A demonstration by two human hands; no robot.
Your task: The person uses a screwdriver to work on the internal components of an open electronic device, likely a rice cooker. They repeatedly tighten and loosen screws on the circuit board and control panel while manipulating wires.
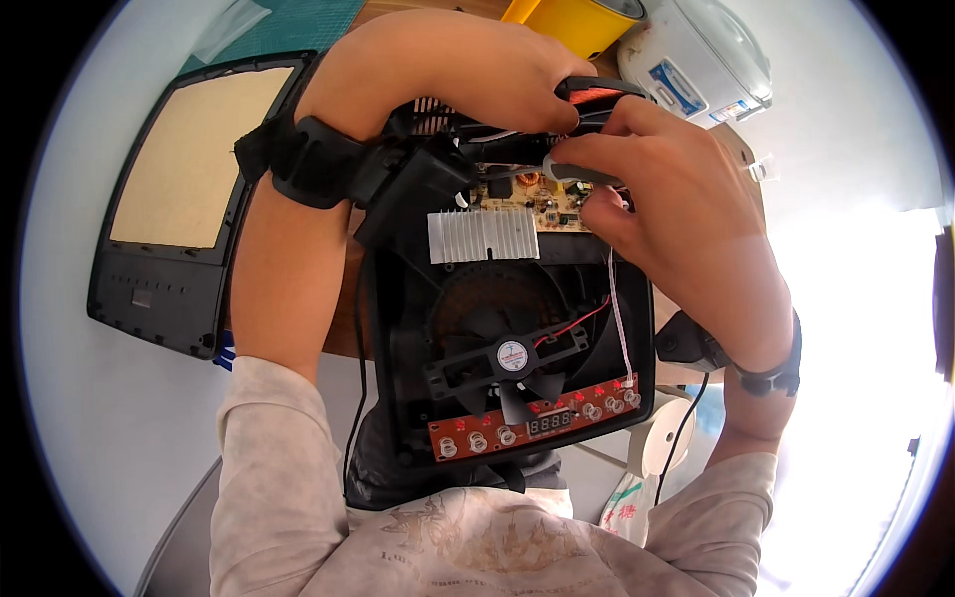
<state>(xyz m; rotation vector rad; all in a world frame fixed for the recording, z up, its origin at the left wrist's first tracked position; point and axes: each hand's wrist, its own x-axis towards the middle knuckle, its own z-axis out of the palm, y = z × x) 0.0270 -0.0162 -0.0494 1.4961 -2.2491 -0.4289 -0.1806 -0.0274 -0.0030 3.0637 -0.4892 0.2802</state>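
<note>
On the bench in front of the person sits an open black cooker with its top taken off. It lies close to the person's chest, tipped up a little at the near end. Inside it you can see a black fan, a silver block with ribs, a yellow circuit board and a red strip with buttons along the near edge. A red wire and a white wire run across the inside.

The left hand is curled over the far edge of the cooker and grips it. The right hand is closed around a screwdriver with a grey handle, and its tip points at the circuit board. Just beyond the fingers lies a red and black tool; I cannot tell if a hand holds it.

To the left, apart from the cooker, lies the black top panel with its pale middle. At the far side stand a yellow pot and a white rice cooker. Both wrists wear black bands.
</note>
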